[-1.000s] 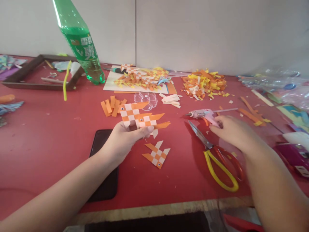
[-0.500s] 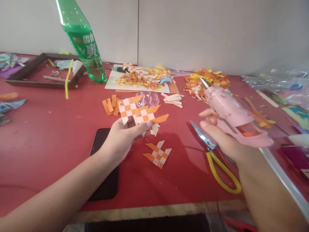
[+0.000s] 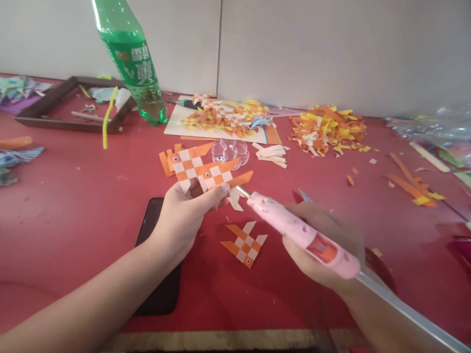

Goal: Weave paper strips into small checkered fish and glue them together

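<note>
My left hand [image 3: 187, 211] pinches two orange-and-white woven paper fish [image 3: 206, 171] and holds them up over the red table [image 3: 73, 206]. My right hand [image 3: 324, 245] is wrapped round a pink glue gun [image 3: 298, 230]. Its metal nozzle points left and nearly touches the lower edge of the held fish. A clear glue stick juts from the back of the gun toward the lower right. A third woven fish [image 3: 245, 242] lies flat on the table between my hands.
A black phone [image 3: 156, 274] lies under my left wrist. A green bottle [image 3: 130, 54] and a wooden frame [image 3: 69, 105] stand at the back left. Paper scraps [image 3: 327, 130], a card with woven fish [image 3: 221, 117], a clear plastic tray [image 3: 230, 151] and cut strips [image 3: 272, 153] lie further back.
My right hand picked the glue gun up off the table, swung it over the scissors and brought its nozzle to the fish in my left hand. The scissors are now hidden behind it.
</note>
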{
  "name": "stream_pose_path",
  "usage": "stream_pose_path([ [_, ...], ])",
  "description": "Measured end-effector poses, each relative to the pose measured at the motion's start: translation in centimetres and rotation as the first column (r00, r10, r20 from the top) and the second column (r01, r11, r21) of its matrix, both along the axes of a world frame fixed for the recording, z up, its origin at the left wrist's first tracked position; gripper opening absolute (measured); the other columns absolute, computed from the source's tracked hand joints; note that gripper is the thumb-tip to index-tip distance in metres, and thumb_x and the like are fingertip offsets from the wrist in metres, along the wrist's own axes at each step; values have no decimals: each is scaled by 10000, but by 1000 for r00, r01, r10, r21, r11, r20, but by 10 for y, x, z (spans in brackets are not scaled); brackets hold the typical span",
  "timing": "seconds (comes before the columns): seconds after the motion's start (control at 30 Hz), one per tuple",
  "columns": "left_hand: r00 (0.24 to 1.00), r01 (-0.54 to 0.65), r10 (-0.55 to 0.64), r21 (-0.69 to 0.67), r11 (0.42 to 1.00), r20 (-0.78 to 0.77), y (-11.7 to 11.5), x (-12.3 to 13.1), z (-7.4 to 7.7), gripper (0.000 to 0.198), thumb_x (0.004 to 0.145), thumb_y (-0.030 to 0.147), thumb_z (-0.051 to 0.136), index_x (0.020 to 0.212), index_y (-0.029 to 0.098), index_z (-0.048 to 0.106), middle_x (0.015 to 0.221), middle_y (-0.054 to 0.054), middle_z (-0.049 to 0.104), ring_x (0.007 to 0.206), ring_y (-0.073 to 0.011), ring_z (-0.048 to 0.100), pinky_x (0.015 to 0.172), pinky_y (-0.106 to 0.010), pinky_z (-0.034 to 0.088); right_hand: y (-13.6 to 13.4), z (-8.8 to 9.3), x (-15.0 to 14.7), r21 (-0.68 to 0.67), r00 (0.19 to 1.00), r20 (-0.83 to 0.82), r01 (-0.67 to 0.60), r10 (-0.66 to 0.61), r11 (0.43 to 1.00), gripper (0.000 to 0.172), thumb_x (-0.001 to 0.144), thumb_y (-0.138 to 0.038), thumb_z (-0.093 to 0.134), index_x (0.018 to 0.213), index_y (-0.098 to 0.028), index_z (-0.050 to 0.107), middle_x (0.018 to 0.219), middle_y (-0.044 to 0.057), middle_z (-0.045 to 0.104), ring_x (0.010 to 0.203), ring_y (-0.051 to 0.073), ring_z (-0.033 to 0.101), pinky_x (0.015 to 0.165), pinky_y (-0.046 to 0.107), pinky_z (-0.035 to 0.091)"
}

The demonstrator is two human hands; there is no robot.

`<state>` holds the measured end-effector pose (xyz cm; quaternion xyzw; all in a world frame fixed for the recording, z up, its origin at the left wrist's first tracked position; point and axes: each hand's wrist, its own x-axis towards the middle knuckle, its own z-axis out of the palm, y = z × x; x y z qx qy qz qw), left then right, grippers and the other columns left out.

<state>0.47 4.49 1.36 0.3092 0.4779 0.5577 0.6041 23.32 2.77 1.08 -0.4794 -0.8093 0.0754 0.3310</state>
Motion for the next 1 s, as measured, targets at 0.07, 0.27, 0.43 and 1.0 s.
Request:
stream_pose_path([
  [0.07, 999, 20, -20, 8, 1000, -26, -1, 0, 0, 143, 720, 273, 826, 737, 180, 719, 746, 9, 682, 707, -113, 620, 732, -241, 528, -1, 0, 1, 78, 996, 45, -74, 71, 994, 260, 777, -153, 631, 1019, -246, 627, 843, 34, 719, 715, 187, 670, 656, 286, 526],
  [0.27, 998, 18, -16, 36, 999, -56, -3, 0, 2, 113, 725, 285, 826, 762, 217, 744, 810, 5, 726, 787, -139, 655, 731, -244, 533, -2, -2, 3, 232, 986, 165, -38, 0, 972, 209, 800, -130, 602, 975, -241, 580, 784, 27, 685, 683, 182, 631, 628, 295, 471],
  [0.43, 997, 29, -25, 53, 998, -77, -3, 0, 2, 104, 737, 290, 818, 719, 227, 737, 777, 18, 718, 747, -119, 635, 710, -230, 520, -3, 2, -2, 251, 981, 190, -3, -46, 968, 165, 788, -119, 593, 885, -243, 543, 683, -10, 640, 593, 150, 590, 546, 272, 423],
  [1.0, 994, 79, -72, 96, 992, -78, -3, 1, 3, 29, 785, 269, 782, 771, 254, 763, 849, 25, 760, 842, -144, 689, 797, -243, 550, -1, 4, -3, 209, 995, 102, -36, 15, 977, 228, 730, -71, 574, 843, -264, 535, 650, -20, 606, 522, 138, 552, 462, 274, 370],
])
